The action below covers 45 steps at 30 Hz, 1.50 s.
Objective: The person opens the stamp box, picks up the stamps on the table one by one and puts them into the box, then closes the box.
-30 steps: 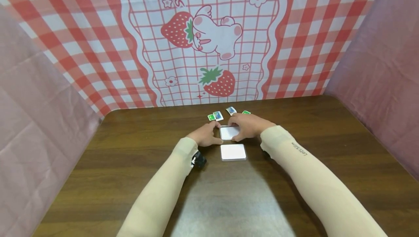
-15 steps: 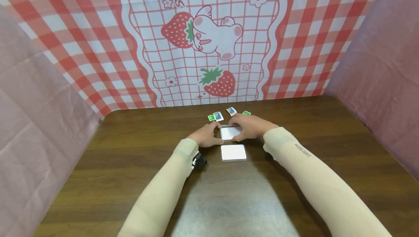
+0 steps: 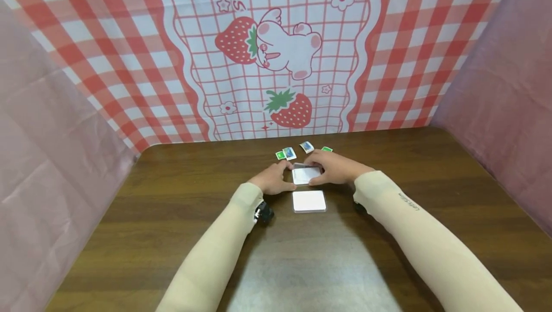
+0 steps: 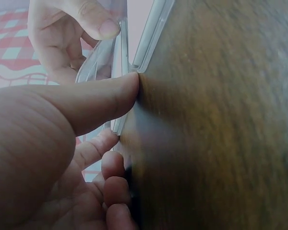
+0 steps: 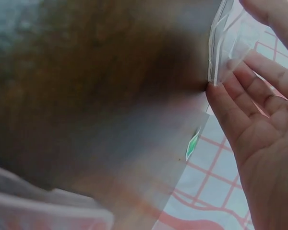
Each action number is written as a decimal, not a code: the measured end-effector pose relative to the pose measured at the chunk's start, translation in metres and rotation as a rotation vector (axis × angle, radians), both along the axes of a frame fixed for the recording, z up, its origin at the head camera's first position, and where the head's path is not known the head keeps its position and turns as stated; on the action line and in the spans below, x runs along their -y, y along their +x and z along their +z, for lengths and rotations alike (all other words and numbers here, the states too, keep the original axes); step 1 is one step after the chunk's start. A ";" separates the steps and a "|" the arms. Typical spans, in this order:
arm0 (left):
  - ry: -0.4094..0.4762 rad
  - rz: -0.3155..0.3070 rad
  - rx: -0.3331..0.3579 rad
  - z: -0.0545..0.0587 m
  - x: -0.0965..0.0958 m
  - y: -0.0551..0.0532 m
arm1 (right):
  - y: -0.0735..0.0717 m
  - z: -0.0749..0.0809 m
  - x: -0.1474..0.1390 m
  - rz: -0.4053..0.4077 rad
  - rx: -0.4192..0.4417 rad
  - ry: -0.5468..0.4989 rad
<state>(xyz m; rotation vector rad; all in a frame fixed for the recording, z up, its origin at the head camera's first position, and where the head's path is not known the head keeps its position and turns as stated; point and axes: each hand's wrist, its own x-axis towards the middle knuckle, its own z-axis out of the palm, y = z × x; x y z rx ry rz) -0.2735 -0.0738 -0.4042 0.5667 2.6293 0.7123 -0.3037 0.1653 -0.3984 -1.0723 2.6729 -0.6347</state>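
Observation:
A flat clear plastic case with a white face lies on the table between the two hands. My left hand holds its left end, thumb at the near corner and index finger at the far one. Thumb and fingers of my right hand hold the right side of its clear lid. That lid stands tilted up from the base, a gap showing in the left wrist view. Just nearer the person lies a second white-faced clear case, untouched.
Behind the hands lie small picture cards: a green one beside a blue one, another blue one, and a green one partly behind the right hand. A checked strawberry cloth hangs at the wooden table's back edge.
The lid of the far case has risen at an angle in the right hand, which has shifted slightly right. The left hand keeps its place at the case; the near case stays put.

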 end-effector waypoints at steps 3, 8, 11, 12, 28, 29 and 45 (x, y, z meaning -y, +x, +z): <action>0.003 -0.002 0.006 -0.001 -0.001 0.000 | 0.001 -0.001 -0.004 -0.019 -0.026 -0.014; 0.023 -0.021 -0.011 -0.001 0.000 -0.001 | 0.004 -0.002 -0.010 -0.063 -0.096 -0.048; 0.031 -0.025 -0.013 -0.001 0.000 -0.001 | 0.005 -0.004 -0.013 -0.070 -0.121 -0.044; 0.031 -0.024 -0.013 -0.001 0.000 -0.001 | 0.005 -0.005 -0.013 -0.069 -0.118 -0.042; 0.065 0.099 -0.030 0.004 -0.012 0.002 | 0.006 -0.004 -0.006 -0.048 -0.109 -0.039; 0.064 0.099 -0.041 0.003 -0.012 0.002 | 0.006 -0.004 -0.007 -0.050 -0.109 -0.038; 0.080 0.084 -0.061 0.000 -0.008 0.000 | 0.009 0.003 -0.027 -0.091 -0.187 0.024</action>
